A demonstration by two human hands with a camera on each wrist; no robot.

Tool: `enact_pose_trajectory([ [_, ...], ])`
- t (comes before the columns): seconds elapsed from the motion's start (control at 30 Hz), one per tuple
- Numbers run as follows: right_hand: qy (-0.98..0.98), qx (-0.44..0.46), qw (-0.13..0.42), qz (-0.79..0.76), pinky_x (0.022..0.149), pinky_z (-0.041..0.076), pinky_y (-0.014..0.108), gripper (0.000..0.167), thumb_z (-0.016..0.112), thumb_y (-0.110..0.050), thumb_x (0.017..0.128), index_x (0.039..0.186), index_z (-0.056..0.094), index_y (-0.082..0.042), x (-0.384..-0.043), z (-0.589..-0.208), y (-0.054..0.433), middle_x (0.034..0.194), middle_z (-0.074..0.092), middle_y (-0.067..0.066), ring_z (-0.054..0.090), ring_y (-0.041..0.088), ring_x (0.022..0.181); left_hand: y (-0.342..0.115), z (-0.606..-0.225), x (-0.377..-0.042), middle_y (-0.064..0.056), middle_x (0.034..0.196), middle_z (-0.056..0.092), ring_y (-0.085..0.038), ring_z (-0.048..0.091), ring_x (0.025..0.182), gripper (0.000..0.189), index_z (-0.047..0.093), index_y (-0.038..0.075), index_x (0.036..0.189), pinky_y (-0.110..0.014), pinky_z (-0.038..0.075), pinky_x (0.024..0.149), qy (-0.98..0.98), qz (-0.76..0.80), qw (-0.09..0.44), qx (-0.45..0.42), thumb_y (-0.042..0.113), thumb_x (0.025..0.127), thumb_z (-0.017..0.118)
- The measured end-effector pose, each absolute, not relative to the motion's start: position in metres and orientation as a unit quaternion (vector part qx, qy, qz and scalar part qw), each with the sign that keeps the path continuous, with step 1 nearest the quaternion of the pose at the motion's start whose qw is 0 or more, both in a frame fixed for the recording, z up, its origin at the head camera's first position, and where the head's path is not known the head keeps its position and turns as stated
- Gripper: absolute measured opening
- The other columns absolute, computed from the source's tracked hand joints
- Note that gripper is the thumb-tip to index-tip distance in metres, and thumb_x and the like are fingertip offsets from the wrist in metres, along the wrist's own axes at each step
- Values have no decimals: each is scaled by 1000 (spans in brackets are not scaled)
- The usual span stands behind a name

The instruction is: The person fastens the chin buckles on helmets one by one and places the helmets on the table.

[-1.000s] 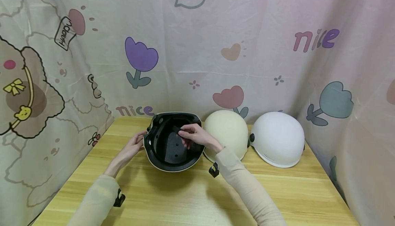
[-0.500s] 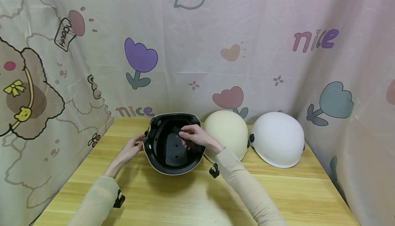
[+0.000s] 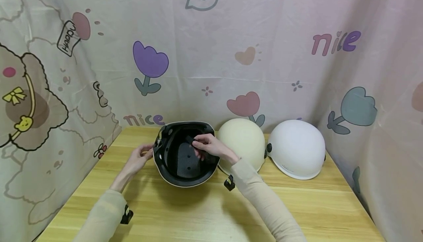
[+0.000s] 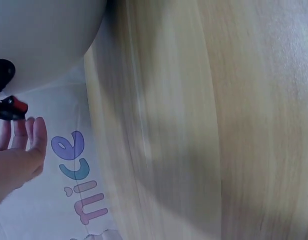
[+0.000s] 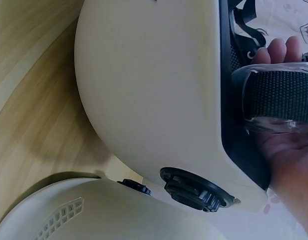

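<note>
An upturned cream helmet (image 3: pixel 186 181), its black lined inside facing up, stands at the left of the row. Beside its left rim, my left hand (image 3: pixel 137 159) pinches a small black buckle with a red part (image 4: pixel 13 107). Over the opening, my right hand (image 3: pixel 211 145) grips a black chin strap. In the right wrist view, dark webbing in a clear plastic sleeve (image 5: pixel 281 95) crosses the palm, and the fingertips (image 5: pixel 277 51) show beyond it. The strap's far end is hard to make out against the dark lining.
To the right, a cream helmet (image 3: pixel 242 143) and a white helmet (image 3: pixel 297 148) sit dome up, side by side. All stand on a wooden table (image 3: pixel 185 212). A printed cloth (image 3: pixel 198 51) hangs behind and at both sides.
The upturned helmet has tipped slightly, its near rim now a little lower. My left hand has drawn slightly left from the rim. The right hand has hardly moved.
</note>
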State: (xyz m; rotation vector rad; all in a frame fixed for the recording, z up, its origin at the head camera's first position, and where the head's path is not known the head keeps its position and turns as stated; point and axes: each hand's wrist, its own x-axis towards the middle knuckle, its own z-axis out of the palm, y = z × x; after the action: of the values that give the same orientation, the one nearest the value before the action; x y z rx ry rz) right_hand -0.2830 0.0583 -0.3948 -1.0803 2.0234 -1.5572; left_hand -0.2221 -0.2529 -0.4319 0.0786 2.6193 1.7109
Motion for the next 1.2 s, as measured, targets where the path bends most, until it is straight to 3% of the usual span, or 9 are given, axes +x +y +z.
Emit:
enact_pose_trajectory([
  [0.13,717,-379,186,-555,57,56,26,21,48,-11,107,106,61,6,-282,-393,57,75,62,4,61,12,65,-252,-429,-221,-22,131,52,13,56,90,48,35,-13,146,-14,53,92,821,571,-5,13,18,109,42],
  [0.3,722,-370,185,-554,56,56,25,22,49,-12,107,106,62,6,-281,-392,55,73,62,2,61,11,62,-250,-423,-221,-6,115,56,10,57,86,47,37,-15,145,-10,53,86,803,595,-39,-3,16,109,40],
  [0.5,717,-366,183,-564,56,57,27,23,48,-11,107,108,61,7,-280,-392,54,74,62,1,61,10,63,-250,-416,-217,9,101,55,9,55,85,48,42,-9,145,-8,49,82,814,577,-63,-27,23,110,38],
  [0.7,712,-362,175,-575,56,58,28,24,46,-9,107,116,60,9,-280,-392,55,76,63,2,62,13,65,-247,-412,-213,12,105,53,12,54,84,47,49,-3,144,-9,46,78,817,563,-116,-52,28,109,42],
  [0.9,707,-338,172,-597,57,57,28,19,48,-7,106,121,50,4,-280,-394,53,76,66,0,64,25,70,-240,-409,-212,22,102,56,8,54,83,38,56,-1,136,-7,46,71,764,610,-194,-80,19,104,56],
  [1.07,701,-324,171,-613,57,57,28,15,50,-8,105,118,46,-1,-280,-395,53,79,70,3,64,33,72,-235,-407,-212,16,98,63,3,58,81,33,62,-5,126,-4,49,70,697,665,-255,-83,8,96,67],
  [1.2,693,-321,170,-623,57,57,28,15,51,-7,105,117,46,-1,-279,-395,53,80,71,5,64,29,70,-230,-404,-210,13,95,68,2,63,82,32,63,-10,121,-4,52,75,671,685,-278,-49,0,91,71],
])
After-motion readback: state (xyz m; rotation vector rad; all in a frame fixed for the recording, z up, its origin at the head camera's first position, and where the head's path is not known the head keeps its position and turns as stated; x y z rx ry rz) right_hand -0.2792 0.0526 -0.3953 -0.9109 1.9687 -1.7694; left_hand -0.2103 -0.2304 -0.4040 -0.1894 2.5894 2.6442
